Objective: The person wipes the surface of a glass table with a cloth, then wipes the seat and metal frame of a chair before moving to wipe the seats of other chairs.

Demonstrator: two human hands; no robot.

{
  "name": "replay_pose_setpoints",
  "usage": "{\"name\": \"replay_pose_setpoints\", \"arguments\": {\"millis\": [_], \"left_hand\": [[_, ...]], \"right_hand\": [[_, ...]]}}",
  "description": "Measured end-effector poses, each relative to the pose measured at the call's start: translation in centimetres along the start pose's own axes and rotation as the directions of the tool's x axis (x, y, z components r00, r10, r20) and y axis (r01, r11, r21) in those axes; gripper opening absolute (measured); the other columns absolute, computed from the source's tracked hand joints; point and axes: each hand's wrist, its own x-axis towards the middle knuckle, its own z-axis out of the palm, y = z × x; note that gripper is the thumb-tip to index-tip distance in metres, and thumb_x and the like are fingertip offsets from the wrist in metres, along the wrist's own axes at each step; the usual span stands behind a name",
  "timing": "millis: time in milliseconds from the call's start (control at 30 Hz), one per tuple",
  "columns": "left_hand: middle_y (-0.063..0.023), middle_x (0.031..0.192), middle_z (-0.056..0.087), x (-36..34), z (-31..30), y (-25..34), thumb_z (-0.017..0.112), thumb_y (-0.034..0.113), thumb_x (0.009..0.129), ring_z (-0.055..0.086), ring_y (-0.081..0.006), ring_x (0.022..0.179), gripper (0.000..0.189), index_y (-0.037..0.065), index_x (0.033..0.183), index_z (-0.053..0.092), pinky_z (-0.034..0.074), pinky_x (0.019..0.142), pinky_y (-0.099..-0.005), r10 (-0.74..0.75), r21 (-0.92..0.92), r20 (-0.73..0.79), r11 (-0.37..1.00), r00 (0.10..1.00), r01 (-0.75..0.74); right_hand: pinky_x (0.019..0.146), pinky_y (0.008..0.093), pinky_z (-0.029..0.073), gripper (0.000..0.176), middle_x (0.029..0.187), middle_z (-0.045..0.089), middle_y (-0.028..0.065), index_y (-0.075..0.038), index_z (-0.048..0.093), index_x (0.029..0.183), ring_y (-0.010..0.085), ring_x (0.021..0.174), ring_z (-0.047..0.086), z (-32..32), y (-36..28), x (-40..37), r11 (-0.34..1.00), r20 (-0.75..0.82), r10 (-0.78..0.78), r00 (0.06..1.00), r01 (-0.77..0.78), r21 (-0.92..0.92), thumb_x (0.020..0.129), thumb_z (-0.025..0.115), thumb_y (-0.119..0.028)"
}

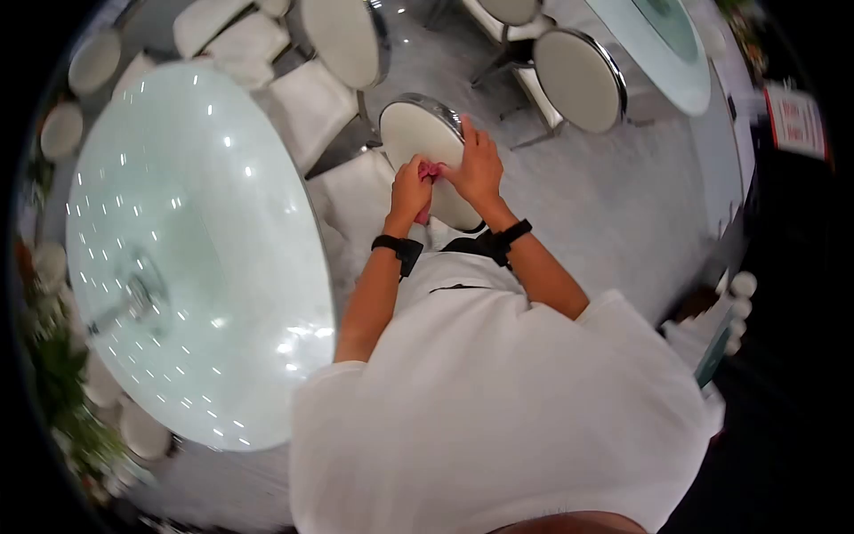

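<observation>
My left hand (410,189) is closed on a pink cloth (423,214), which hangs a little below its fingers. Close beside it, my right hand (479,169) reaches the cloth with its thumb, while its other fingers lie along the metal rim of a round white chair back (414,129). The chair stands right in front of me, and my hands hide part of its back. Its white seat shows only in part below the hands.
A large round glass table (240,267) fills the left side. More white chairs (578,80) stand ahead, and another glass table (663,44) is at the upper right. Green plants (67,383) line the far left. A red-edged sign (796,122) is at the right.
</observation>
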Motion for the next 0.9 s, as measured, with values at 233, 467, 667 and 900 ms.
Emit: {"name": "replay_pose_setpoints", "arguments": {"millis": [233, 467, 667, 900], "left_hand": [[-0.0198, 0.105, 0.057, 2.5, -2.0, 6.0, 0.059, 0.006, 0.085, 0.057, -0.0395, 0.099, 0.024, 0.006, 0.109, 0.058, 0.046, 0.089, -0.0447, 0.189, -0.121, -0.266, 0.966, 0.945, -0.227], [-0.0234, 0.110, 0.053, 13.1, -2.9, 5.2, 0.059, 0.014, 0.088, 0.054, -0.0412, 0.102, 0.027, 0.005, 0.113, 0.058, 0.044, 0.091, -0.0455, 0.169, 0.000, -0.421, 0.982, 0.891, -0.187], [-0.0264, 0.111, 0.059, 12.0, -0.5, 3.5, 0.056, 0.040, 0.089, 0.055, -0.0440, 0.108, 0.043, 0.010, 0.119, 0.055, 0.044, 0.094, -0.0495, -0.270, 0.036, -0.397, 0.950, 0.877, 0.309], [-0.0239, 0.107, 0.067, 8.5, -2.4, 7.6, 0.052, 0.041, 0.092, 0.063, -0.0446, 0.098, 0.040, 0.013, 0.120, 0.054, 0.049, 0.083, -0.0512, -0.191, 0.115, -0.168, 0.970, 0.967, 0.212]], "right_hand": [[0.093, 0.0419, 0.047, 0.068, 0.119, 0.055, 0.0176, -0.007, 0.045, 0.137, 0.0349, 0.110, 0.055, -0.1, 5.1, -1.4, 0.853, -0.210, -0.104, 0.972, 0.196, 0.484, 0.077, 0.075, -0.019], [0.091, 0.0394, 0.048, 0.045, 0.114, 0.057, 0.0190, -0.002, 0.052, 0.122, 0.0337, 0.103, 0.059, -3.0, 5.7, -3.6, 0.738, 0.070, -0.027, 0.997, -0.028, 0.674, 0.081, 0.068, -0.012], [0.083, 0.0366, 0.052, 0.037, 0.110, 0.059, 0.0190, -0.004, 0.053, 0.121, 0.0325, 0.092, 0.064, -2.9, 5.3, -3.0, 0.843, -0.113, 0.008, 0.994, 0.054, 0.534, 0.089, 0.064, -0.020], [0.070, 0.0470, 0.046, 0.028, 0.091, 0.060, 0.0202, -0.002, 0.052, 0.097, 0.0411, 0.080, 0.060, -1.1, 4.9, 1.4, 0.870, -0.053, -0.025, 0.998, 0.048, 0.491, 0.096, 0.055, -0.030]]}}
